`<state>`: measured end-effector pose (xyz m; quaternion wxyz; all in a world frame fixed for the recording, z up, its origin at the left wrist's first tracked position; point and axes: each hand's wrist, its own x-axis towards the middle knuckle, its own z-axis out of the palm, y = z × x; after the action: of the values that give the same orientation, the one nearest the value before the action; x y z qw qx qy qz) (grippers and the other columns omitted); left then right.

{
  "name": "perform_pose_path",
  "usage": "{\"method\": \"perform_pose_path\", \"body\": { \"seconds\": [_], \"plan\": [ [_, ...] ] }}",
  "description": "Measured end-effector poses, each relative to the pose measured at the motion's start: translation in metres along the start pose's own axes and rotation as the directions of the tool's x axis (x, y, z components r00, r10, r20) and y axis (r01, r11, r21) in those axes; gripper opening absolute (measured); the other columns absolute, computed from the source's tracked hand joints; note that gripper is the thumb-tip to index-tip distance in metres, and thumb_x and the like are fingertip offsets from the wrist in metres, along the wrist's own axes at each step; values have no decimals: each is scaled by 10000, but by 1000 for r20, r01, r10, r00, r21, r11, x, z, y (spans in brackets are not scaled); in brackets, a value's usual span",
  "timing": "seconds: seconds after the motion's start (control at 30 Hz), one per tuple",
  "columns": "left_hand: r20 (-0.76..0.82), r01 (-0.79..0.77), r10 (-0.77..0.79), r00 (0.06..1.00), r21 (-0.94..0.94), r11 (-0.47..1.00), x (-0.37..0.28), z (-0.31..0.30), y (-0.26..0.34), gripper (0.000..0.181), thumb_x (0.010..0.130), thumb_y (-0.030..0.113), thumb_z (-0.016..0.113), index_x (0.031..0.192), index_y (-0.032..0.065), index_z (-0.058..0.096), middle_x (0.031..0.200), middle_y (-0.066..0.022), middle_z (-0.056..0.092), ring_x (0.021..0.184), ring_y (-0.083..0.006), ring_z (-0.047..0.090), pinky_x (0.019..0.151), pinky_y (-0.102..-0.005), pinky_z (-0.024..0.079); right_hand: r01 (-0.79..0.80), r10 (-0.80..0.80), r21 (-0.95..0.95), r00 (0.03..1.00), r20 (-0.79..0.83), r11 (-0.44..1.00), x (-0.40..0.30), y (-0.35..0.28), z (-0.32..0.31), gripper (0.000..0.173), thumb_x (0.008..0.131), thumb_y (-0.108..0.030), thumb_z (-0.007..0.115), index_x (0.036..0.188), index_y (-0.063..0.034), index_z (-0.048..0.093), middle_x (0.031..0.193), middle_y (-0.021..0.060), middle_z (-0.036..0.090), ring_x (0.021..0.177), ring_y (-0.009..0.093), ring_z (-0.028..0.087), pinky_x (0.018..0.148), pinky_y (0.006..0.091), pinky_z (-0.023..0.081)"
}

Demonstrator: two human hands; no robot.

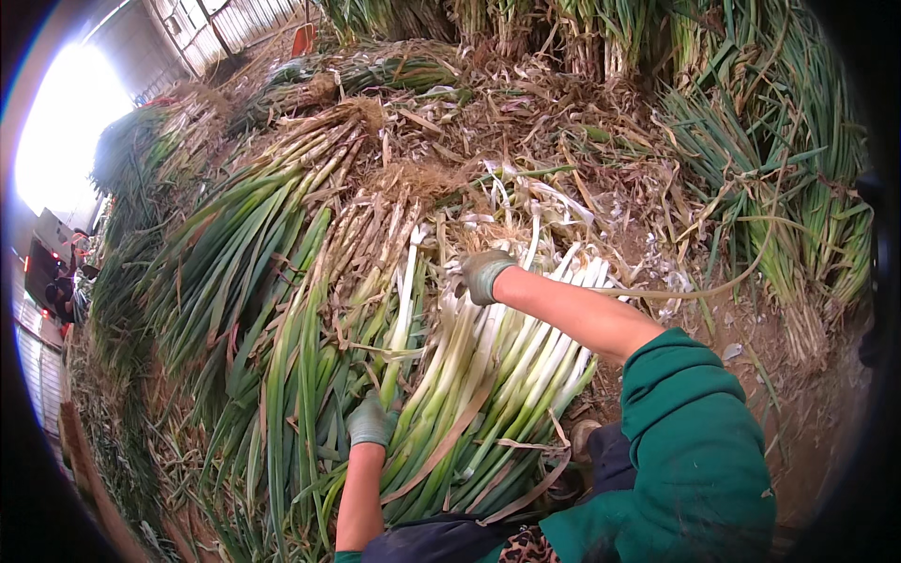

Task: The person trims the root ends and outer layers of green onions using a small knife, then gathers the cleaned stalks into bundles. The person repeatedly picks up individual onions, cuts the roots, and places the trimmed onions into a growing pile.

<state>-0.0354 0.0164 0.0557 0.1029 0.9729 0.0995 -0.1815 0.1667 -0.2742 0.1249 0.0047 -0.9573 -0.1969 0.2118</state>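
My left hand (372, 421), in a grey-green glove, is closed around the green leaves of a long green onion (405, 310) whose white stem points away from me. My right hand (484, 276), gloved too, is at the white root ends of a pile of peeled green onions (521, 352); its fingers are partly hidden, so its hold is unclear. The pile lies with its green leaves towards me. Just left of it lie unpeeled green onions (366, 239) with brown, dry skins and tangled roots.
More unpeeled bundles (239, 225) lie to the left. Upright bundles (577, 35) stand along the back, others (788, 232) at the right. Stripped skins (521, 112) cover the ground beyond my hands. A long thin strand (732, 285) curves across the right. An orange object (304, 40) is at the far back.
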Motion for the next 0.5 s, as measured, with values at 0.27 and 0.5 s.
{"method": "perform_pose_path", "body": {
  "seconds": [0.27,0.5],
  "plan": [
    [51,-2,-1,999,48,999,-23,-4,2,559,830,553,563,1053,42,530,851,-256,658,822,-431,641,736,-510,499,-19,24,-62,997,68,998,4,5,-9,409,739,-170,606,1125,-37,635,1050,138,680,948,284,670,785,390,541],
    [116,-32,23,993,78,996,-45,-19,19,542,872,534,521,1104,44,526,802,-232,663,767,-407,654,682,-486,513,10,-5,-89,998,56,996,12,16,-13,437,747,-170,595,1162,-34,610,1014,141,686,905,273,676,727,381,545]
  ]
}}
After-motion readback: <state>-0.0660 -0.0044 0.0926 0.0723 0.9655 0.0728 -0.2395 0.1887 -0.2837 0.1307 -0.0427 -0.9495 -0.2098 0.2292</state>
